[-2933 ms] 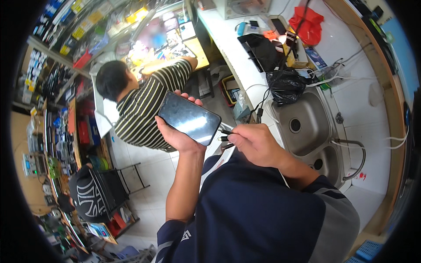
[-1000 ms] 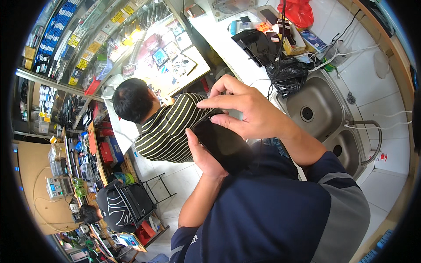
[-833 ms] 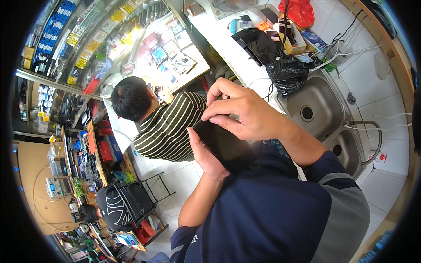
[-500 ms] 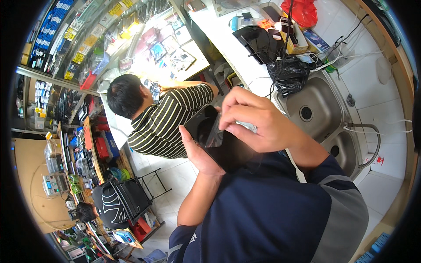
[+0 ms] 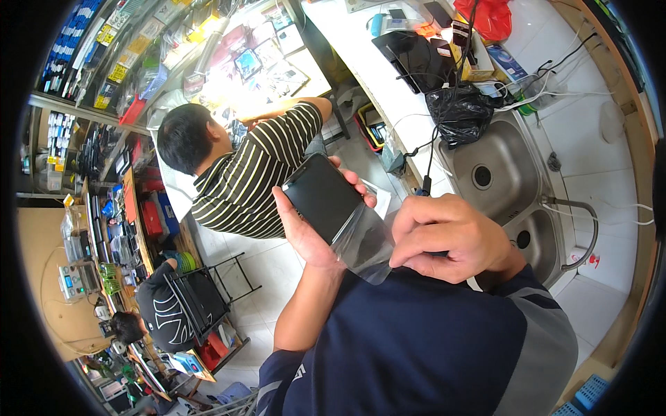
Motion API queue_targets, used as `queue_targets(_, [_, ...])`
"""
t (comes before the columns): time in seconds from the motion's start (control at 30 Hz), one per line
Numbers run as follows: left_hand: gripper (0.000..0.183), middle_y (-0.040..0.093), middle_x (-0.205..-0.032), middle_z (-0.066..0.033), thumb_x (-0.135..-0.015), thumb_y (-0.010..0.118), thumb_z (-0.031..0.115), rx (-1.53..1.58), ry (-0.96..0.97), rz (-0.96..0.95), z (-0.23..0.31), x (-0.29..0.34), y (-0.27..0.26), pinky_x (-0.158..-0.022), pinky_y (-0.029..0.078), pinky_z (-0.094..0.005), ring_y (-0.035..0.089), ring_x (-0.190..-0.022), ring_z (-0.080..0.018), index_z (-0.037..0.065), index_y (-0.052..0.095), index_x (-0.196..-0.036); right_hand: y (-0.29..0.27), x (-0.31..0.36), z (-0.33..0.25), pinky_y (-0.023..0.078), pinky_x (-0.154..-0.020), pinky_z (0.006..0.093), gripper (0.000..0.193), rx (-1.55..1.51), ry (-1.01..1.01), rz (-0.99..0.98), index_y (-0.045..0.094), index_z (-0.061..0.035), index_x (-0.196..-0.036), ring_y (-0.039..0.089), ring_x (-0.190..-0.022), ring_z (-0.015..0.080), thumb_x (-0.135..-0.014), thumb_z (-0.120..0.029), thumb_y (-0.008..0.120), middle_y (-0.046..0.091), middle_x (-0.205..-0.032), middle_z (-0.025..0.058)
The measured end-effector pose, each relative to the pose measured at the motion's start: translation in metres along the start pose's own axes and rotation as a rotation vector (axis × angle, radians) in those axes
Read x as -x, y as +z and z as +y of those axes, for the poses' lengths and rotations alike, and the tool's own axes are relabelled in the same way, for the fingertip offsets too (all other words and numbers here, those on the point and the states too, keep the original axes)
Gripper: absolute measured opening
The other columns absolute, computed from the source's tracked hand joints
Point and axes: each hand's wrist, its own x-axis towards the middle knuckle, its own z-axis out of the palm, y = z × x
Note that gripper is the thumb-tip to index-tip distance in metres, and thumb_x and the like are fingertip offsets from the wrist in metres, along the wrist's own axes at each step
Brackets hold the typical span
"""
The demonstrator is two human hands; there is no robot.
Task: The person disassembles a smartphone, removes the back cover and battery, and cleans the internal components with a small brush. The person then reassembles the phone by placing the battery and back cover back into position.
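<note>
- Smartphone (image 5: 322,194), dark-screened, lies face up in the left hand (image 5: 309,239), held over the tiled floor (image 5: 267,277) and beyond the edge of the white surface (image 5: 349,38).
- Clear film (image 5: 366,243) overlaps the phone's lower end and stretches toward the right hand (image 5: 451,239); how firmly it sticks cannot be told.
- Likely risk: a sharp tug on the film could tear it, or twist the phone out of the open palm and drop it.
- Left fingers: spread to the phone's width, thumb along one long edge, fingertips at the other.
- Right fingers: pinched narrow on the film's outer end.
</note>
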Motion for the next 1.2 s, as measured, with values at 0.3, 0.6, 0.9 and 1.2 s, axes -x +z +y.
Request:
queue_targets(0.3, [0.104, 0.064, -0.112, -0.017, -0.091, 0.042, 0.093, 0.035, -0.01, -0.055, -0.001, -0.001, -0.003, -0.088, 0.051, -0.048, 0.062, -0.1, -0.0308, 0.001, 0.05, -0.14, 0.003, 0.0, 0.003, 0.049, -0.059, 0.0318, 0.024, -0.005, -0.012, -0.022, 0.078, -0.0046, -0.1, 0.066, -0.071, 0.0203, -0.078, 0.007, 0.08, 0.066, -0.098, 0.008])
queue_targets(0.6, [0.099, 0.06, -0.111, -0.0154, -0.092, 0.048, 0.089, 0.0, 0.005, -0.028, -0.005, 0.002, 0.0, -0.087, 0.05, -0.044, 0.055, -0.099, -0.0284, 0.003, 0.05, -0.14, 0.006, 0.001, 0.004, 0.05, -0.061, 0.0335, 0.023, -0.007, -0.013, -0.028, 0.076, -0.0048, -0.1, 0.066, -0.075, 0.0224, -0.08, 0.006, 0.079, 0.065, -0.098, 0.0076])
queue_targets(0.9, [0.093, 0.061, -0.113, -0.0148, -0.099, 0.039, 0.085, 0.008, 0.009, -0.01, -0.005, 0.004, -0.001, -0.088, 0.051, -0.0431, 0.055, -0.102, -0.0279, 0.003, 0.049, -0.141, 0.009, 0.003, 0.003, 0.051, -0.061, 0.0337, 0.023, -0.004, -0.008, -0.023, 0.075, -0.0056, -0.099, 0.066, -0.075, 0.0228, -0.08, 0.006, 0.08, 0.063, -0.099, 0.0069])
queue_targets(1.2, [0.089, 0.062, -0.113, -0.0161, -0.103, 0.034, 0.08, -0.024, 0.004, 0.018, -0.004, 0.007, -0.003, -0.089, 0.051, -0.0441, 0.057, -0.101, -0.0284, 0.002, 0.049, -0.142, 0.01, 0.001, 0.004, 0.049, -0.058, 0.0319, 0.024, 0.002, -0.046, -0.021, 0.078, -0.0043, -0.101, 0.066, -0.071, 0.0208, -0.079, 0.007, 0.081, 0.067, -0.098, 0.0081])
